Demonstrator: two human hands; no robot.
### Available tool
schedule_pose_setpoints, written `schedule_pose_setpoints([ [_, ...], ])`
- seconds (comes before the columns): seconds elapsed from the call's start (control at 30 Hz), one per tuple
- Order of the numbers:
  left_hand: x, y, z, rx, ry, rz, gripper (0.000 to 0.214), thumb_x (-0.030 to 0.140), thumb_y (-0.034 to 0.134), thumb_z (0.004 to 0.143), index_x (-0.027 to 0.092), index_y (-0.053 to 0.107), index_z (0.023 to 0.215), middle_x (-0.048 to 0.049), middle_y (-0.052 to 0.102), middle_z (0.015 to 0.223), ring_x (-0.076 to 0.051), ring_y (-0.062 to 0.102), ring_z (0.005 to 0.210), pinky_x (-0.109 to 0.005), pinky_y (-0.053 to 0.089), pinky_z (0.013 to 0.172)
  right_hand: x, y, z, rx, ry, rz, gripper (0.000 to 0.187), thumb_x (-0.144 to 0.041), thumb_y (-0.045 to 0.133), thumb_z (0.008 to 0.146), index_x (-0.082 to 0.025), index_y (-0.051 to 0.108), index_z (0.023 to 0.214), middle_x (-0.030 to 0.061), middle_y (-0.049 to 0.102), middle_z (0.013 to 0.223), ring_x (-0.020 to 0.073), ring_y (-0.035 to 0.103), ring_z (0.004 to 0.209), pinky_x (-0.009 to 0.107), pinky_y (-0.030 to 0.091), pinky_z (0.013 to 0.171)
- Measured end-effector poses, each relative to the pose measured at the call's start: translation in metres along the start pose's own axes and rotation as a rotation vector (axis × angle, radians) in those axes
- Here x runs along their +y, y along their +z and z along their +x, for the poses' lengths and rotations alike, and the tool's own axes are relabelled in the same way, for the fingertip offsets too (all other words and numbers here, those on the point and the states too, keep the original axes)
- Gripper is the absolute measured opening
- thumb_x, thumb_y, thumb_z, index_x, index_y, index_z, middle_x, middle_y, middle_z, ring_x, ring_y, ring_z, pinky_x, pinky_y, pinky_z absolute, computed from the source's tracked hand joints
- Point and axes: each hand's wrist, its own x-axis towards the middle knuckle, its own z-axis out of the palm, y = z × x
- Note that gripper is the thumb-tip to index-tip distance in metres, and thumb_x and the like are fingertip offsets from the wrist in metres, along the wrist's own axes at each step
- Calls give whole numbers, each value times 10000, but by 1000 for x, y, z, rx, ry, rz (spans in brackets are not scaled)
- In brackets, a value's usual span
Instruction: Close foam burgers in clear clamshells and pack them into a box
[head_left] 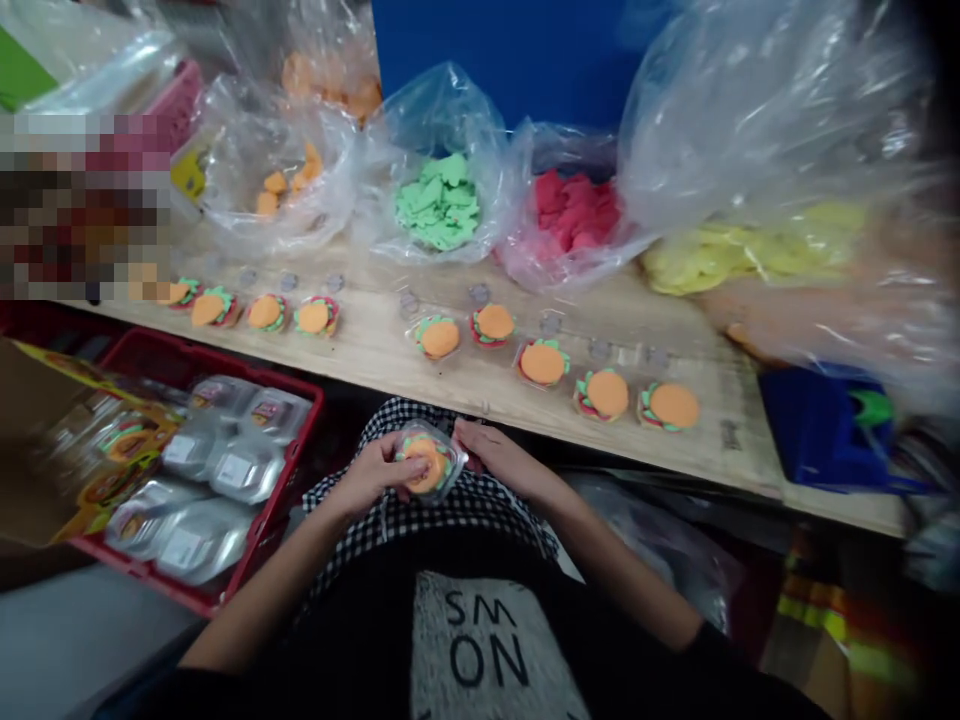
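In front of my lap, my left hand [379, 470] holds a clear plastic container [454, 470] with a toy burger [426, 466] in it, orange bun and green frill showing. The left thumb lies across the bun. My right hand [499, 455] is closed at the container's right edge, its fingertips partly hidden. On the table [375, 360] beyond, more toy burgers stand in a row in open clear containers, among them one burger [543, 362] in the right group and another burger [316, 316] in the left group.
Along the back are plastic bags of orange pieces [274, 190], green pieces [439, 200], red pieces [576, 210] and yellow pieces [720, 255]. A red crate [319, 400] of closed clear containers is at lower left, beside a cardboard box [30, 440]. A blue item [821, 430] lies at right.
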Motion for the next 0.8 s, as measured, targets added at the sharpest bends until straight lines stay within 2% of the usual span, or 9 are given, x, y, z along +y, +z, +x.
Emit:
schedule_pose_setpoints([
  [0.1,3,6,7,74,17,-76,374,361,646,657,123,552,930,-22,590,726,-88,503,527,-154,374,387,2,-3,-6,128,-14,94,428,-575,360,798,-181,441,654,-34,414,570,96,373,514,232,299,494],
  [0.23,11,12,11,70,45,5,437,334,684,620,126,542,977,-30,603,773,-102,527,561,-162,394,403,-3,-3,-6,306,-51,125,344,-529,477,755,-185,475,746,-30,447,657,101,406,581,229,331,537],
  [0.43,14,15,8,84,141,86,474,288,725,570,123,546,976,-50,627,882,-155,575,756,-231,471,637,-5,2,2,384,-77,41,252,-419,539,736,-175,484,711,-35,439,639,99,391,577,232,324,543],
  [0.5,13,14,6,91,145,100,474,303,713,585,118,540,986,-57,624,884,-160,573,752,-220,468,589,-3,5,4,468,-136,20,210,-385,536,749,-184,481,766,-29,451,669,108,416,598,241,351,563],
  [0.57,14,12,4,105,131,113,482,325,695,605,112,527,1004,-68,617,884,-157,568,713,-198,443,496,-5,7,3,656,-280,-81,163,-340,521,774,-197,481,843,-10,469,739,124,447,658,258,379,605],
  [0.63,14,9,3,123,120,111,489,335,684,616,108,517,1016,-74,610,889,-155,564,697,-191,429,462,-10,9,-1,803,-447,-286,103,-292,503,800,-206,507,857,16,477,792,145,462,732,280,387,649],
  [0.7,14,8,3,152,128,103,495,331,687,614,110,511,1021,-71,605,894,-158,562,718,-203,445,496,-16,11,-5,780,-556,-548,77,-260,497,814,-208,553,822,33,488,792,165,463,774,305,379,679],
  [0.8,13,8,5,191,164,96,495,314,705,594,117,512,1004,-56,600,887,-161,560,764,-238,470,612,-23,14,-5,649,-554,-824,100,-253,503,819,-202,589,810,43,509,754,182,458,768,331,355,683],
])
